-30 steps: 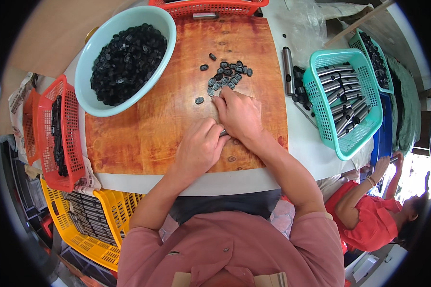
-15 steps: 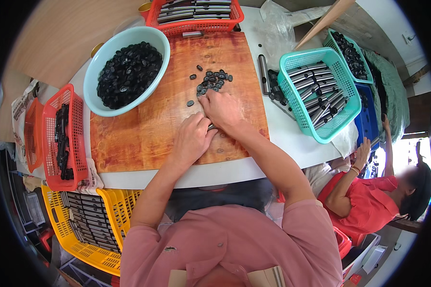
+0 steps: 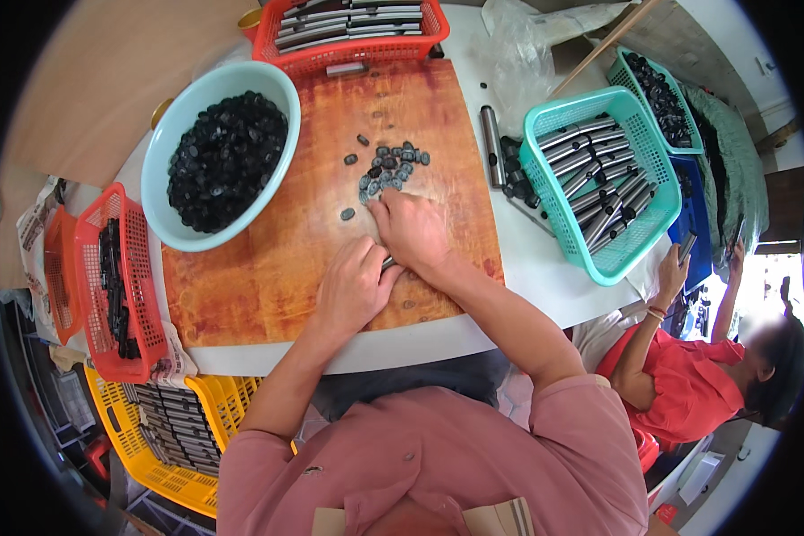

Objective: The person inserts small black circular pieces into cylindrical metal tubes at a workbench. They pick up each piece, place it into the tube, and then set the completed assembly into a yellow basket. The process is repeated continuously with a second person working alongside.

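My left hand (image 3: 353, 284) is wrapped round a short metal tube (image 3: 388, 263); only a bit of its silvery surface shows between my hands. Close against it, my right hand (image 3: 413, 230) has its fingers curled, with their tips by the near edge of a small pile of black oval plugs (image 3: 389, 163). Whatever those fingers hold is hidden beneath them. One loose plug (image 3: 347, 214) lies to the left of my right fingertips. Both hands rest low over a worn wooden board (image 3: 268, 295).
A pale blue basin (image 3: 154, 192) full of black plugs stands left. Baskets of metal tubes surround the board: red (image 3: 348, 55) behind, green (image 3: 598, 270) right, yellow (image 3: 207, 393) below left. A red basket (image 3: 156, 308) holds black parts. A co-worker in red (image 3: 688, 384) handles a tube at right.
My hands keep nearly the same pose beside the plugs while the whole view shifts slightly. At right, the co-worker's hands have moved, and a metal tube now shows upright in one of them.
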A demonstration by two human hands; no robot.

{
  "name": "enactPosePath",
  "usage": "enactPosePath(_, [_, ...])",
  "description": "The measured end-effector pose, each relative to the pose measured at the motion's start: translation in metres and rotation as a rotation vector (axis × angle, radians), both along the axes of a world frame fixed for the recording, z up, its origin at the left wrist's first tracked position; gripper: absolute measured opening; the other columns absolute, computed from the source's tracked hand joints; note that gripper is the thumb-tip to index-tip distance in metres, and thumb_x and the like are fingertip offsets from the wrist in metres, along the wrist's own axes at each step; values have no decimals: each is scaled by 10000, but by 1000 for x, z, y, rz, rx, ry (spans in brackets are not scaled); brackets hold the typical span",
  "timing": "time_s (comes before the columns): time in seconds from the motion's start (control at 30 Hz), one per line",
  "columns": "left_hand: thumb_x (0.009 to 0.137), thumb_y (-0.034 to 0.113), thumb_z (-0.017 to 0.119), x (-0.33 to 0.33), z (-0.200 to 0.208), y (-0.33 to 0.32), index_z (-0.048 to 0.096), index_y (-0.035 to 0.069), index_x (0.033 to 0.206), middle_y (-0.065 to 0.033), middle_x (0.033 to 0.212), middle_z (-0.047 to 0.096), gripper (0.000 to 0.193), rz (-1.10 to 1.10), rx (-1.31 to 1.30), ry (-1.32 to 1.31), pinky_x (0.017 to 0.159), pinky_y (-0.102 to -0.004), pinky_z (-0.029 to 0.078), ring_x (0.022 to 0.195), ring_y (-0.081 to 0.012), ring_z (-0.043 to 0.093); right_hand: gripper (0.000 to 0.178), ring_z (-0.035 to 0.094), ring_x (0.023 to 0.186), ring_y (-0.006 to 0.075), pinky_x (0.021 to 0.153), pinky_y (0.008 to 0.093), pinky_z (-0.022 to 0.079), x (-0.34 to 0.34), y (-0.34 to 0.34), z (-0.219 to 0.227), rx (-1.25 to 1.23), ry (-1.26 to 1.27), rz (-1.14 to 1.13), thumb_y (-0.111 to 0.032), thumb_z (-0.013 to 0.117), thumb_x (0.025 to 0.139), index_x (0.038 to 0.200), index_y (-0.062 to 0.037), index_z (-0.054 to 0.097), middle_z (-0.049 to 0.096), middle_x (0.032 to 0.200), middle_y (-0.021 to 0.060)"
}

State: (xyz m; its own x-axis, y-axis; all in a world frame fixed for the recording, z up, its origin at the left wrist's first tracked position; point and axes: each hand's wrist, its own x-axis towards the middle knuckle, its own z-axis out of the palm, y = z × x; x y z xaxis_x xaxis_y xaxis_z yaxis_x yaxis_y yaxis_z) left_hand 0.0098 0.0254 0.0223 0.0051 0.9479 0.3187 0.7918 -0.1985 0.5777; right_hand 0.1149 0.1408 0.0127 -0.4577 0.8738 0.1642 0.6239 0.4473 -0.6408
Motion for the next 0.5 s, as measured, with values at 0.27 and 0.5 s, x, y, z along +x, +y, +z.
enactPosePath(0.27, [843, 206, 806, 7, 5, -5, 668, 12, 939, -135, 919, 624, 256, 88, 38, 66, 693, -433, 520, 819, -369, 639, 349, 688, 710, 419, 633, 522, 523, -3, 1, -6, 39, 59, -65, -332, 629, 977, 809, -29, 670, 688, 727, 234])
enactPosePath(0.5, [928, 284, 713, -12, 3, 15, 687, -29, 1006, -170, 867, 689, 324, 261, -134, -460, 724, -423, 531, 759, -320, 666, 324, 698, 737, 325, 705, 441, 518, 22, 33, -6, -243, 556, -226, -290, 654, 990, 923, 19, 723, 718, 808, 215])
